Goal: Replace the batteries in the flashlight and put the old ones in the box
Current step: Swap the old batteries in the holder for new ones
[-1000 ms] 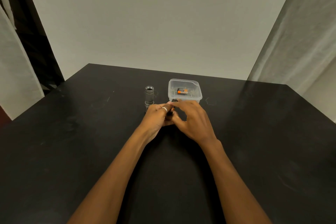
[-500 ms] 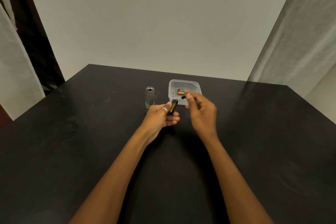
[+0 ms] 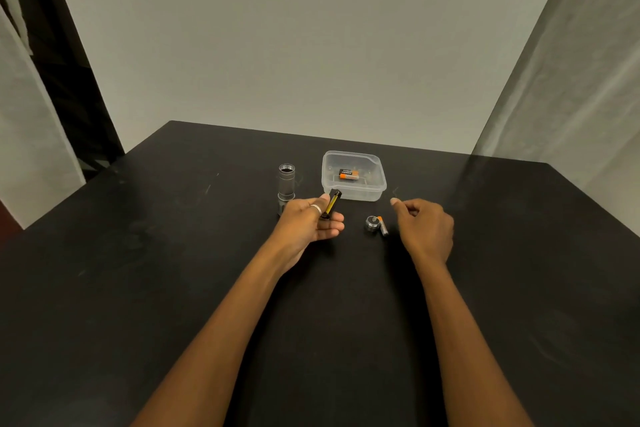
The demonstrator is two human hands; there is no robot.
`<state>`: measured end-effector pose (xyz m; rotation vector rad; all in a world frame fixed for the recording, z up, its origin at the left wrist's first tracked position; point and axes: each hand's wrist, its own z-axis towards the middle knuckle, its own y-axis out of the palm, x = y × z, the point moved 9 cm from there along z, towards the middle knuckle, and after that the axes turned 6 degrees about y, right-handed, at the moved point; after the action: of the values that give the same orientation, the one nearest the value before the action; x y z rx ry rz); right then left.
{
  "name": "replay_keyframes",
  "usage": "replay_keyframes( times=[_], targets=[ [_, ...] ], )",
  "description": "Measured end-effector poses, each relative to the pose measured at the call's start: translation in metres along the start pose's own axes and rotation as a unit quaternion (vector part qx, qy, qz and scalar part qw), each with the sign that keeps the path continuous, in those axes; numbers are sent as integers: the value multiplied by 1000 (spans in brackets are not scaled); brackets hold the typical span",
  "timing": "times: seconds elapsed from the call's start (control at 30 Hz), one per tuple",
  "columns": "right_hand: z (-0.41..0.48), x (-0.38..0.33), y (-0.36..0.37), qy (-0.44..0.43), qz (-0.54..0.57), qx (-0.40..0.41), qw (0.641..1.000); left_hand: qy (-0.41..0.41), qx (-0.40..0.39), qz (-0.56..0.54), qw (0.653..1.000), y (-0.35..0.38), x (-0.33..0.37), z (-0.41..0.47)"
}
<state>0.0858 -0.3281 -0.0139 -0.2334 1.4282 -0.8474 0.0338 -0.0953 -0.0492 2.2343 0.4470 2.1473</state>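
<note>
At the table's (image 3: pixel 173 288) centre, the left hand (image 3: pixel 308 224) grips a black holder (image 3: pixel 331 204), box (image 3: pixel 353 189) at twelve o'clock, right hand (image 3: pixel 424 229) loosely curled, empty.

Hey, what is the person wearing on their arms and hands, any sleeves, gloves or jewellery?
Both forearms are bare, with no sleeves in view and no gloves. The left hand wears a plain pale ring on one finger. The right hand shows no ring, watch or bracelet.
</note>
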Motion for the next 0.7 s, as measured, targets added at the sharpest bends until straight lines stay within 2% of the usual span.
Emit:
replay_keyframes(
  times=[0.13, 0.37, 0.7],
  targets=[
    [-1, 2, 11, -3, -78, -42, 996, 0, -1, 4, 1000, 0, 0, 0],
    [-2, -1, 17, -14, -130, -61, 990, 0, -3, 8, 1000, 0, 0, 1],
    [-2, -2, 14, -22, -90, -46, 995, -3, -2, 9, 1000, 1, 0, 0]
  ],
)
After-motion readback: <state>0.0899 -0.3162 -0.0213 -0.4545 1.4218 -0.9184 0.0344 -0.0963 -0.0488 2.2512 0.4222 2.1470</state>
